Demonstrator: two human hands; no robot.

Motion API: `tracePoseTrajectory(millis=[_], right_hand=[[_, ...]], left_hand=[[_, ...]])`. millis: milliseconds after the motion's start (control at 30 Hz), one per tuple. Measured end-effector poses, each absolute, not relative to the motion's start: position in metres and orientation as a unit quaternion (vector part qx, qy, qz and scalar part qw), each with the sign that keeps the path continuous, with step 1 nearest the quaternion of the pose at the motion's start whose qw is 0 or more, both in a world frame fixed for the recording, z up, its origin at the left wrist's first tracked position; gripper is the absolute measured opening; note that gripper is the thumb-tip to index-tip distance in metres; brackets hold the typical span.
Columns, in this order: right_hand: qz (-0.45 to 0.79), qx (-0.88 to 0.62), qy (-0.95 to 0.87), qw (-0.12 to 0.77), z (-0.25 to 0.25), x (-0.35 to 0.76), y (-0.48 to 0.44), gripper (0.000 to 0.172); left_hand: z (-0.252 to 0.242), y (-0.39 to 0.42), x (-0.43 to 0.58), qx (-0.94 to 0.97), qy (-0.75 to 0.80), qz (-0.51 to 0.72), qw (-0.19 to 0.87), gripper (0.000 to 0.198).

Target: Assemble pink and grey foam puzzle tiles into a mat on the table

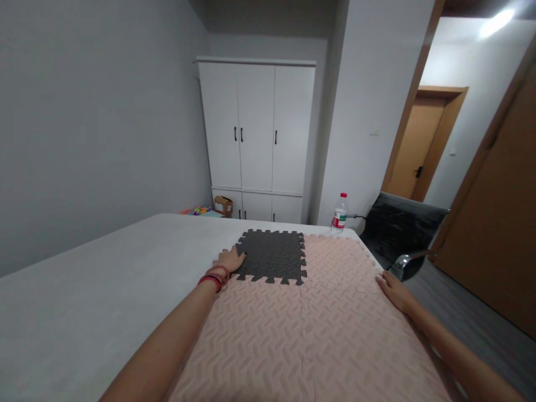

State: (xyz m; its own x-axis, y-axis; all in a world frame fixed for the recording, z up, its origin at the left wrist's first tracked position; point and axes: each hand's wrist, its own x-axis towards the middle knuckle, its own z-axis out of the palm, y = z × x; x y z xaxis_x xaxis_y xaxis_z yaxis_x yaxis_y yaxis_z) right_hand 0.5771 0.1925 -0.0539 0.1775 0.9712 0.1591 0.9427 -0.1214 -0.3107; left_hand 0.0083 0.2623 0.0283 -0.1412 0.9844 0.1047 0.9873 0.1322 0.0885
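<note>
A dark grey foam mat tile (272, 254) with jigsaw-toothed edges lies at the far left of several pink foam tiles (268, 335). Its near and right teeth show against the pink; I cannot tell whether any are locked in. My left hand (230, 260), red bands at the wrist, rests on the dark tile's left edge, thumb spread onto its surface and fingers reaching forward. At the right edge of the pink mat, my right hand (395, 291) lies with its fingers stretched along the border, holding nothing.
A white table (125, 290) bears the mat. Near its far right corner stands a clear bottle with a red cap (339, 213). Beyond the right edge is a black chair (402, 229). Behind are a white wardrobe (256, 128) and a cardboard box (223, 205).
</note>
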Motion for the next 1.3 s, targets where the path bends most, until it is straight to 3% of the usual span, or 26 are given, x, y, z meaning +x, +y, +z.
tracePoseTrajectory(millis=[233, 433, 667, 867, 1300], right_hand=[[0.055, -0.741, -0.644, 0.183, -0.07, 0.591, 0.208, 0.069], [0.042, -0.739, -0.646, 0.185, -0.067, 0.587, 0.207, 0.066], [0.019, -0.744, -0.651, 0.15, -0.06, 0.582, 0.203, 0.068], [0.02, -0.746, -0.648, 0.152, -0.056, 0.579, 0.201, 0.072], [0.046, -0.747, -0.642, 0.166, -0.056, 0.577, 0.203, 0.075]], left_hand=[[-0.004, 0.272, 0.008, -0.664, -0.745, -0.06, 0.018, 0.053], [0.008, 0.268, 0.007, -0.678, -0.734, -0.038, 0.032, 0.058], [0.033, 0.302, 0.081, -0.78, -0.62, -0.071, 0.044, 0.05], [0.003, 0.322, 0.183, -0.859, -0.501, -0.099, 0.03, 0.04], [0.004, 0.342, 0.201, -0.86, -0.492, -0.118, 0.067, 0.034]])
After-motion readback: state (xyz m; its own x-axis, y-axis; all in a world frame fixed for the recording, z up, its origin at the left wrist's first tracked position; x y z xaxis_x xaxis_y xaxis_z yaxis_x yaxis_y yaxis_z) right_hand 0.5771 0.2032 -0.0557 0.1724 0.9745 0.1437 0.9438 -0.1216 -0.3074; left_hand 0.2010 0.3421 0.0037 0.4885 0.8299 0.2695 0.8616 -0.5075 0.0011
